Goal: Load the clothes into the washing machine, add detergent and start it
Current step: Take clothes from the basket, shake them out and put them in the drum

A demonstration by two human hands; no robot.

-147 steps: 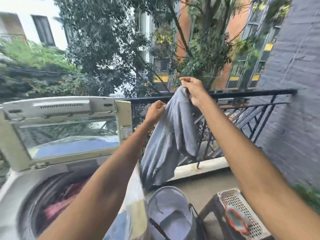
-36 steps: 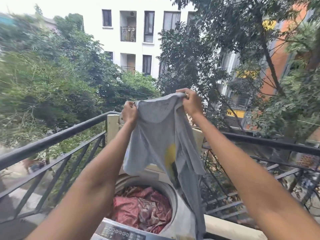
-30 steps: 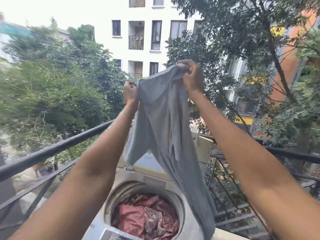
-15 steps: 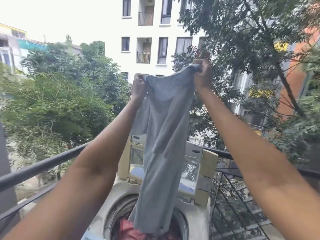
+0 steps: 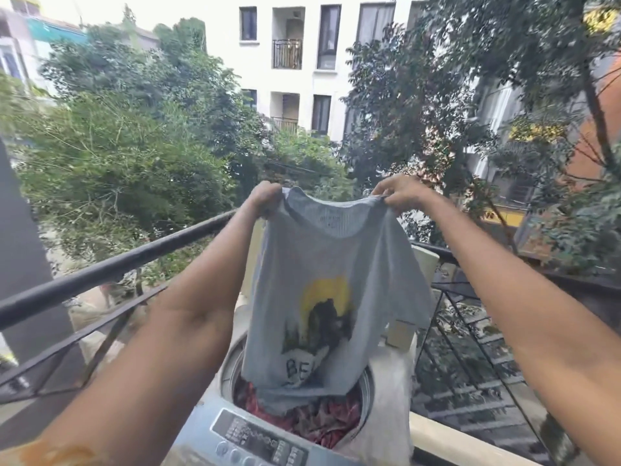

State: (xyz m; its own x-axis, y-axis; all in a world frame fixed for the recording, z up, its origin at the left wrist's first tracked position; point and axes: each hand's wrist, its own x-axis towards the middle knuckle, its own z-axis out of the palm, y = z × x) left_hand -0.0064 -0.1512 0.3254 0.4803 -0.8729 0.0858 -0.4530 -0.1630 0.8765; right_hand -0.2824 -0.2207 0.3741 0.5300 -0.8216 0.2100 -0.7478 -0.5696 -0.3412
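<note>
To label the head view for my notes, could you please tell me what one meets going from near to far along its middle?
Grey control panel with buttons → red clothes in the drum → grey printed T-shirt held up by the left hand and right hand → green trees → white apartment building.

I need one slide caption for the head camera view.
Both hands hold a grey printed T-shirt over the open washing machine.
</note>
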